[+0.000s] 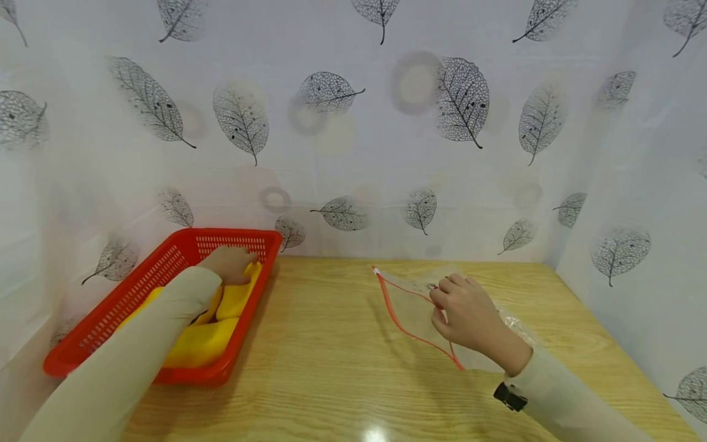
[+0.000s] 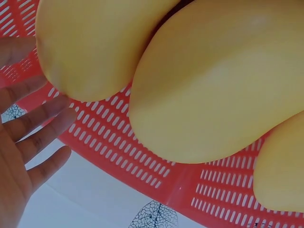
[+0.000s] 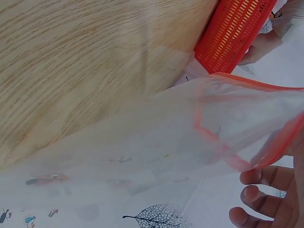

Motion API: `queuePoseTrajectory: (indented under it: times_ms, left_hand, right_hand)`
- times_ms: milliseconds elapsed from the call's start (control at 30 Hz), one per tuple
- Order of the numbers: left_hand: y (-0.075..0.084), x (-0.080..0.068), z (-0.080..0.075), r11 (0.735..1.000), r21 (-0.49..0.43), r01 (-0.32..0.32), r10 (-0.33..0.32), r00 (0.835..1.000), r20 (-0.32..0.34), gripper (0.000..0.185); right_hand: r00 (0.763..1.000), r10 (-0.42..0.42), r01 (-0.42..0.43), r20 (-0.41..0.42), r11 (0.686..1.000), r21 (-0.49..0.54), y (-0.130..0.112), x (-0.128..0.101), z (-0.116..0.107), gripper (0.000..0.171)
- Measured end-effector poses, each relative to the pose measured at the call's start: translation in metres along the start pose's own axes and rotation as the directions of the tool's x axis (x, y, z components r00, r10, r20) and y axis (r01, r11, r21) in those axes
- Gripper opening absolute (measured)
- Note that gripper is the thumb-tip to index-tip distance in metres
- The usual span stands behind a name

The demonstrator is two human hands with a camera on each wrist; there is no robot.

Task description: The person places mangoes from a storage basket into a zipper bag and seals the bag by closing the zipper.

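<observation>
In the head view, a red slotted basket holds several smooth yellow mangoes. My left hand reaches in at its far end. Seen from the left wrist, that hand's fingers are spread and fairly straight, the tips right at the rounded end of one mango. On the right, my right hand pinches the upper edge of a clear zip bag with a red seal strip. The bag's mouth gapes toward the basket, and small coloured prints show on its film.
The basket stands at the left of a wood-grain table. A pale curtain printed with leaves rises behind the table and along both sides. A black strap sits at the right wrist.
</observation>
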State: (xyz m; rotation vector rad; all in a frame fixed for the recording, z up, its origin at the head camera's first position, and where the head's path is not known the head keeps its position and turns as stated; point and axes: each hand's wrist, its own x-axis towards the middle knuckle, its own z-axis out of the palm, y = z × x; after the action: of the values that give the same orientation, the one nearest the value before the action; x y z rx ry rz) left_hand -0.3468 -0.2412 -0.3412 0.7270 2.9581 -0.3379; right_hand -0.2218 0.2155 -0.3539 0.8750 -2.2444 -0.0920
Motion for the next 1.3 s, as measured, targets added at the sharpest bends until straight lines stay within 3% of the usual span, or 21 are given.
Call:
queuePoseTrajectory:
  times_ms: [467,600,767,900,1100,1300]
  left_hand:
    - [0.004,-0.001,0.016,0.998,0.062,0.006,-0.002,0.998,-0.06,0.053]
    - [0.004,-0.002,0.015,0.999,0.031,0.025,-0.024,0.999,-0.036,0.055]
    - [-0.001,0.0,0.015,0.995,-0.069,0.068,-0.069,0.998,-0.003,0.061]
    - [-0.003,-0.001,0.01,0.989,-0.128,0.072,-0.075,0.997,-0.026,0.069]
    - [-0.001,0.0,0.007,0.991,-0.135,0.02,-0.037,0.992,-0.121,0.076]
    - [-0.001,0.003,0.017,0.992,-0.127,0.026,-0.034,0.998,-0.061,0.078]
  right_hand:
    - [1.0,0.002,-0.002,0.025,1.0,0.01,0.0,-0.001,0.0,0.015]
    - [1.0,0.001,-0.002,0.022,1.0,0.013,0.0,-0.001,0.0,0.014]
    - [1.0,0.0,0.0,0.019,1.0,0.012,-0.001,0.0,0.0,0.013]
    - [1.0,-0.002,0.002,0.013,1.0,0.012,-0.001,0.001,0.001,0.012]
    - [1.0,-0.002,0.002,0.01,1.0,0.021,0.0,0.001,0.002,0.012]
    - [1.0,0.0,-0.001,0.011,1.0,0.031,-0.001,0.001,0.002,0.016]
